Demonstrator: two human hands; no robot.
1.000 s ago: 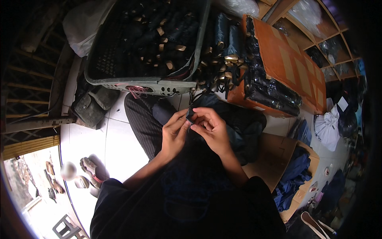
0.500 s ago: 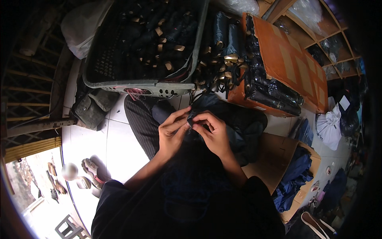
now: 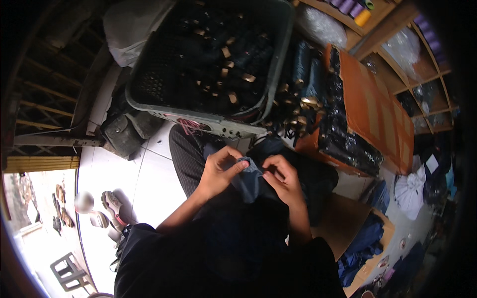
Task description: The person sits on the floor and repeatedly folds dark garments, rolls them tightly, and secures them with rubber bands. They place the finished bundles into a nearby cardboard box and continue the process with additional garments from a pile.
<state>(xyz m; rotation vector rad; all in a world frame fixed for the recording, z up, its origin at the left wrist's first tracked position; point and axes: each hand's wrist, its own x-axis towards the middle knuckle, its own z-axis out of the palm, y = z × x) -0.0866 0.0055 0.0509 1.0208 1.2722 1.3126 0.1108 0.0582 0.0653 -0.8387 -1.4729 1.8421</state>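
A piece of thin grey-blue fabric [image 3: 249,186] hangs between my hands, above my lap. My left hand [image 3: 217,172] pinches its upper edge between thumb and fingers. Its right edge is in the fingertips of my right hand [image 3: 284,181], the fingers bent inward. More dark cloth lies around and under my hands, over my legs, too dark to tell its shape. One striped trouser leg [image 3: 185,158] shows beside the left hand.
Ahead stands a dark plastic basket [image 3: 198,122] full of black bundles with tan ends. Rolled blue bundles [image 3: 312,79] lie beside it, next to a taped orange carton [image 3: 380,107]. Right of me, an open cardboard box [image 3: 334,216] holds navy fabric [image 3: 361,243]. Shoes [image 3: 114,207] stand at the left.
My hands have moved slightly apart, and the grey-blue fabric now hangs open between them; before, a small dark bit was pinched close together. The whole view has shifted and tilted.
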